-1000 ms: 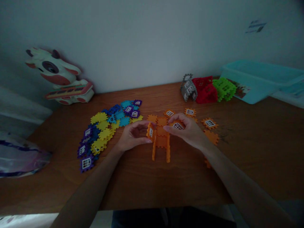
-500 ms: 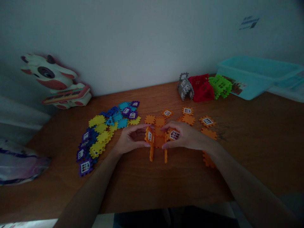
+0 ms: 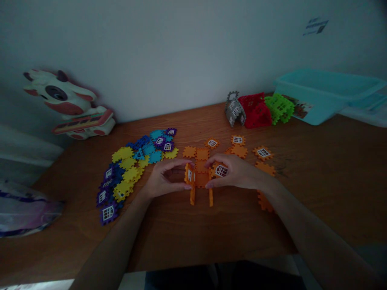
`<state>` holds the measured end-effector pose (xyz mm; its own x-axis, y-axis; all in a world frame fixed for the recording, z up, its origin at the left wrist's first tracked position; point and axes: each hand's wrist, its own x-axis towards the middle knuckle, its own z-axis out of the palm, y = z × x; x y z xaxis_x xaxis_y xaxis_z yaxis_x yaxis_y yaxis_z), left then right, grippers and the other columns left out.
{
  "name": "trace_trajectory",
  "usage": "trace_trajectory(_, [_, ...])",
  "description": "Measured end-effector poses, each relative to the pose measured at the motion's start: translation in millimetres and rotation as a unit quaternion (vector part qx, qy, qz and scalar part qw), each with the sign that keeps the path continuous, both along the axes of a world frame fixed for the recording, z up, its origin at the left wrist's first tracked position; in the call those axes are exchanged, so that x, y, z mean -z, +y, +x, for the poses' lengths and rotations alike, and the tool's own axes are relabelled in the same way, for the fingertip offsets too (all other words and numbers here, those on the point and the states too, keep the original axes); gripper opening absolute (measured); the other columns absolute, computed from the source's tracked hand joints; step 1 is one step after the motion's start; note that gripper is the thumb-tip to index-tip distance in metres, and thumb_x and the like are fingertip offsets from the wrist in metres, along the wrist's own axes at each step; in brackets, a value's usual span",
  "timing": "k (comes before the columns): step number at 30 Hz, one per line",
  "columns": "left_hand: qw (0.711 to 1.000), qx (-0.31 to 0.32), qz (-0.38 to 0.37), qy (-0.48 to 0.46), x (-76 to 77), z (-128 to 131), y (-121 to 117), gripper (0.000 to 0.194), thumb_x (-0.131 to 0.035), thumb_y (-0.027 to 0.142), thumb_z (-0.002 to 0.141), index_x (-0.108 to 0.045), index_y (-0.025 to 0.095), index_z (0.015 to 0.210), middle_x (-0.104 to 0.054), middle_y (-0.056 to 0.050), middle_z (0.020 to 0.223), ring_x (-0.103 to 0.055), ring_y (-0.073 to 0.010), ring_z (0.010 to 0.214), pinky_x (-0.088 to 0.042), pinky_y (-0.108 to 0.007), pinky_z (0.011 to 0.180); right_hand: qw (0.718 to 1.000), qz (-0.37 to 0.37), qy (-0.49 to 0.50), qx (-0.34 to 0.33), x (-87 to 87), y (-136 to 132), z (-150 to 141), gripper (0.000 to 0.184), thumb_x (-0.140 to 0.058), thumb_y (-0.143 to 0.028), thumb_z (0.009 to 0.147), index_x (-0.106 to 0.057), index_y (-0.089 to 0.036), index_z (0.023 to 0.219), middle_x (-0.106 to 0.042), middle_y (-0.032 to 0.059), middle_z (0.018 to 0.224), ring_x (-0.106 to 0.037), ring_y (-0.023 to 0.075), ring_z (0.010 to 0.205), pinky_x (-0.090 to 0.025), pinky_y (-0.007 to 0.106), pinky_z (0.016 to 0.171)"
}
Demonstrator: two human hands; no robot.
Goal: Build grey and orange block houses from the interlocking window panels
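Note:
Near the middle of the table stands an orange structure of interlocking plastic tiles, with a flat strip of base tiles (image 3: 202, 166) and upright pieces along both sides. My left hand (image 3: 165, 178) grips an upright orange window tile (image 3: 189, 175) at the structure's left side, fingertips at its top and lower edge. On the other side, my right hand (image 3: 237, 172) is closed on a second orange window tile (image 3: 220, 170) between thumb and fingers. Two narrow upright orange pieces stick out toward me below the hands. Exactly how the edges interlock is hard to see.
Loose orange tiles (image 3: 263, 152) lie to the right and behind. A pile of yellow, blue and purple tiles (image 3: 131, 174) spreads at left. Grey, red and green built pieces (image 3: 255, 110) and a turquoise bin (image 3: 320, 96) stand at the back right, a cow toy keyboard (image 3: 81, 121) at back left.
The left window tile has turned slightly and stands straighter against the structure. Both hands keep their hold; the whole view has shifted slightly.

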<state>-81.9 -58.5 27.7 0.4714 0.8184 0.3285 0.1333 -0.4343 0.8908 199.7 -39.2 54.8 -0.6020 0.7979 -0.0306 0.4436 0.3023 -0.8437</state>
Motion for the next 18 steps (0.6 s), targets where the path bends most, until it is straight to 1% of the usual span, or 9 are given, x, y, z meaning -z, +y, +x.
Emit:
trace_trajectory(3, [1.0,-0.007,0.015,0.011,-2.3,-0.3,-0.2,0.063,-0.092,0.021,0.066,-0.07,0.022,0.125,-0.073,-0.013,0.126,-0.072,-0.0264,0.112,-0.061,-0.041,0.098,1.0,-0.002,0.002,0.002,0.4,0.0,-0.1,0.061,-0.083,-0.064,0.067,-0.071,-0.025,0.113,-0.071,0.0056,0.118,-0.065,0.0272,0.103,-0.049,0.039,0.089])
trace_trajectory(6, [1.0,-0.014,0.004,0.018,-4.7,0.4,-0.5,0.061,-0.093,0.021,0.064,-0.071,0.019,0.121,-0.074,-0.014,0.121,-0.073,-0.0263,0.11,-0.061,-0.04,0.097,1.0,-0.001,0.002,0.003,0.6,0.3,0.2,0.06,-0.084,-0.063,0.067,-0.071,-0.026,0.113,-0.072,0.0058,0.118,-0.066,0.0273,0.102,-0.05,0.04,0.089])
trace_trajectory(8, [1.0,-0.008,-0.023,-0.002,-4.8,1.1,-0.3,0.06,-0.093,0.022,0.065,-0.071,0.019,0.121,-0.075,-0.013,0.119,-0.074,-0.0258,0.106,-0.062,-0.039,0.094,1.0,0.002,0.001,0.003,0.7,0.6,0.3,0.06,-0.084,-0.062,0.067,-0.071,-0.026,0.112,-0.072,0.0058,0.118,-0.065,0.0273,0.102,-0.049,0.039,0.089])
trace_trajectory(11, [0.996,0.009,-0.06,-0.063,-1.9,1.7,1.2,0.058,-0.09,0.023,0.07,-0.07,0.021,0.124,-0.075,-0.013,0.121,-0.074,-0.0264,0.108,-0.063,-0.038,0.094,1.0,0.005,0.0,0.002,0.9,0.8,0.2,0.059,-0.084,-0.061,0.067,-0.072,-0.026,0.112,-0.071,0.0056,0.118,-0.065,0.0274,0.104,-0.049,0.04,0.09])
trace_trajectory(14, [0.993,0.008,-0.057,-0.101,1.6,1.0,3.6,0.057,-0.087,0.022,0.075,-0.067,0.024,0.128,-0.074,-0.011,0.123,-0.073,-0.0258,0.112,-0.061,-0.037,0.096,1.0,0.002,-0.001,0.002,0.8,0.7,-0.1,0.06,-0.084,-0.062,0.067,-0.071,-0.025,0.112,-0.071,0.0054,0.117,-0.065,0.0266,0.102,-0.049,0.039,0.088])
trace_trajectory(18, [0.994,0.009,-0.057,-0.094,4.1,0.2,5.2,0.061,-0.088,0.02,0.074,-0.066,0.024,0.13,-0.074,-0.011,0.124,-0.073,-0.0253,0.112,-0.061,-0.036,0.097,1.0,0.006,-0.006,0.003,0.6,0.3,-0.6,0.061,-0.084,-0.063,0.067,-0.071,-0.025,0.113,-0.071,0.0053,0.116,-0.065,0.0263,0.1,-0.049,0.037,0.086])
